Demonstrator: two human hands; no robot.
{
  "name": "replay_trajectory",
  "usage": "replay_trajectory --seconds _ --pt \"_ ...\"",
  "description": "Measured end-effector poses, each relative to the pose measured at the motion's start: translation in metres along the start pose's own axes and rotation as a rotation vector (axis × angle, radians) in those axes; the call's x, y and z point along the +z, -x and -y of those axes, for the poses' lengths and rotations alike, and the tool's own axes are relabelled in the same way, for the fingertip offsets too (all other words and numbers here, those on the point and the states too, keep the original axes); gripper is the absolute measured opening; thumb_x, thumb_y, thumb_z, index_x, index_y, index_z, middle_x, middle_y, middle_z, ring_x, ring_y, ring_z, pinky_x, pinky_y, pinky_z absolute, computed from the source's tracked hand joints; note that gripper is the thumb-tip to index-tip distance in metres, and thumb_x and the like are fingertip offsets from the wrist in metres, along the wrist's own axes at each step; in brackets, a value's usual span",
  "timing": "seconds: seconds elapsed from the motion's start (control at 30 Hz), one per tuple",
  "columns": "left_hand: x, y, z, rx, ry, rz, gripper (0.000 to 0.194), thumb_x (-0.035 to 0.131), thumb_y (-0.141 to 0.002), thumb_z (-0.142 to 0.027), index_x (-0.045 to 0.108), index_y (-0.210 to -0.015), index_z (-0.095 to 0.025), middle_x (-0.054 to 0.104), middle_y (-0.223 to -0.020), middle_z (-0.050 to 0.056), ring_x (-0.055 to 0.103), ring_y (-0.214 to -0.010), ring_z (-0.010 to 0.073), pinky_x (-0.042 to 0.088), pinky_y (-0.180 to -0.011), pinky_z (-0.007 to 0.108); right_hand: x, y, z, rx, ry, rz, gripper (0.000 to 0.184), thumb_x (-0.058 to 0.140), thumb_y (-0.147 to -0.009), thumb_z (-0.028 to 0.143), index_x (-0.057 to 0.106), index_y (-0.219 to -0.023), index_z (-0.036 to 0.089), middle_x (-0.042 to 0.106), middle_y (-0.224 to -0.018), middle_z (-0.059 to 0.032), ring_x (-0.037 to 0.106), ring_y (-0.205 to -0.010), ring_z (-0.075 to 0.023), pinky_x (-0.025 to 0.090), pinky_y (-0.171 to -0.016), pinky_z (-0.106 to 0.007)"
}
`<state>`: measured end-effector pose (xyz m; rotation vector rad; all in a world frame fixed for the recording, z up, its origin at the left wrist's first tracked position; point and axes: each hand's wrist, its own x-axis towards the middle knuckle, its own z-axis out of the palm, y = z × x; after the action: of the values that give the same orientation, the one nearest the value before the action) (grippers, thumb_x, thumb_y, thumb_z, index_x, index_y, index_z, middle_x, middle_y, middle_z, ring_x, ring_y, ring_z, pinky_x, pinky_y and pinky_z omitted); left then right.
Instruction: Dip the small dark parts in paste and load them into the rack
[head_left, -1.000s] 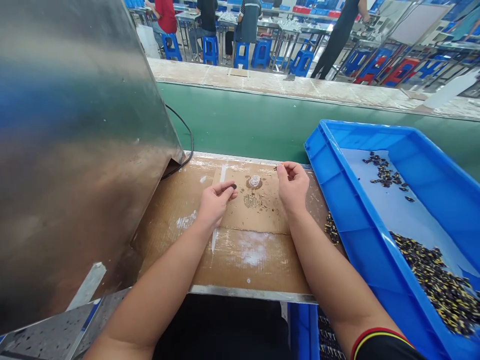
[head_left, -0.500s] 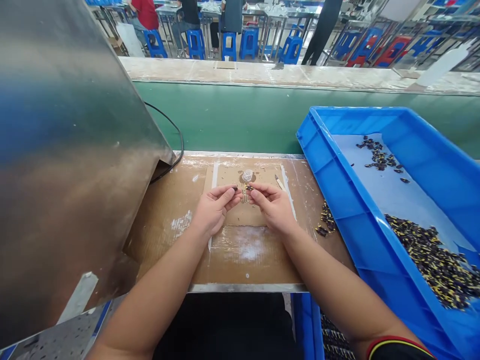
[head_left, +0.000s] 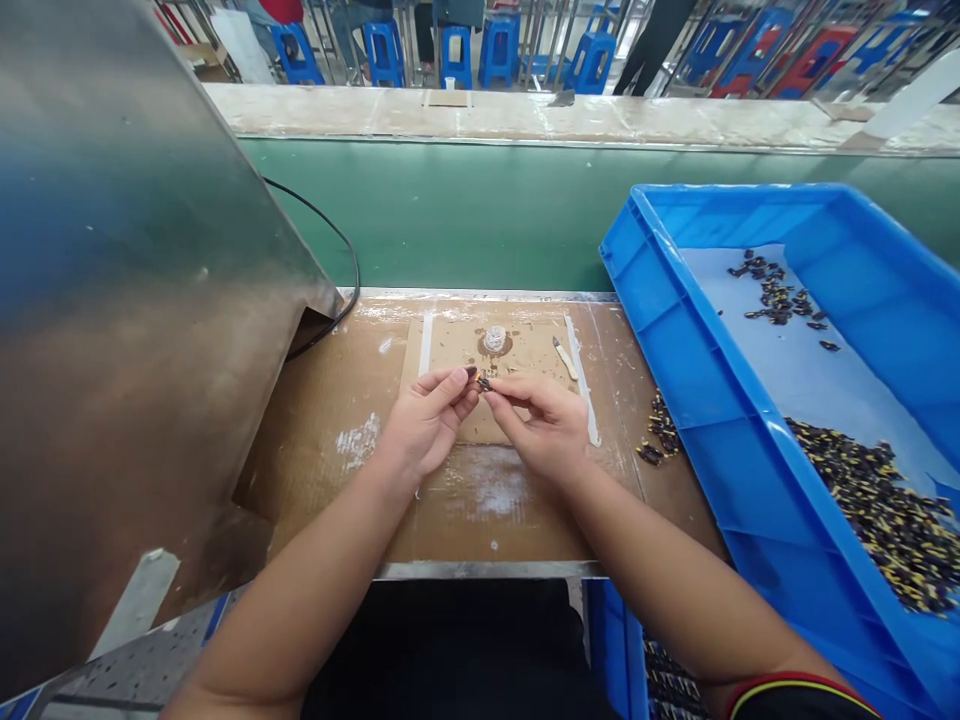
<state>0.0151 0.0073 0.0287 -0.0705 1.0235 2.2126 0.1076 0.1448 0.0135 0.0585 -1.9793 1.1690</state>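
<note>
A small black-and-yellow part (head_left: pixel 484 384) sits pinched in the fingers of the right hand (head_left: pixel 551 422), above a tan cardboard sheet (head_left: pixel 529 348) on the brown desk (head_left: pixel 450 530). Just beside it, the fingers of the left hand (head_left: pixel 429 422) pinch a small dark piece (head_left: pixel 471 371). A blue plastic bin (head_left: pixel 709 390) holding heaped black-and-yellow parts (head_left: pixel 885 510) stands to the right.

Left hand (head_left: pixel 429 418) beside right hand (head_left: pixel 546 422), both seemingly in fingertip pinches
</note>
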Motion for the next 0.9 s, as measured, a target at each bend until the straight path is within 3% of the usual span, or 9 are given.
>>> replay_trajectory --seconds 0.3,0.67,0.9 --pt "0.0016 0.0034 0.0013 0.004 -0.012 0.047 0.029 0.099 -0.064 -0.024 0.08 -0.081 -0.011 0.075 -0.079 0.005 0.067 -0.07 0.0082 0.057 -0.074 0.018 -0.0006 -0.0024 0.0076 -0.055 0.061 -0.01 0.016 0.077 -0.091 0.015 0.079 -0.103 0.026 0.082 -0.1 -0.0027 0.079 -0.089 -0.0182 0.068 -0.083 -0.036" --pt "0.0008 0.0034 0.0031 0.013 -0.047 0.067 0.025 0.098 -0.066 -0.027 0.079 -0.078 -0.014 0.074 -0.078 0.003 0.065 -0.071 0.0079 0.055 -0.076 0.019 -0.0006 -0.0006 0.0083 0.006 0.05 -0.002 0.015 0.077 -0.092 0.018 0.078 -0.103 0.028 0.082 -0.098 -0.0002 0.078 -0.091 -0.0183 0.068 -0.083 -0.036" --pt "0.0023 0.0068 0.0074 0.18 -0.209 0.058 0.029 0.1 -0.065 -0.036 0.083 -0.082 -0.019 0.077 -0.082 0.004 0.066 -0.075 0.0118 0.056 -0.082 0.027 -0.0038 0.0003 0.0066 0.01 0.113 0.018 0.013 0.074 -0.095 0.023 0.08 -0.104 0.03 0.082 -0.102 -0.0013 0.079 -0.092 -0.0202 0.07 -0.085 -0.039"
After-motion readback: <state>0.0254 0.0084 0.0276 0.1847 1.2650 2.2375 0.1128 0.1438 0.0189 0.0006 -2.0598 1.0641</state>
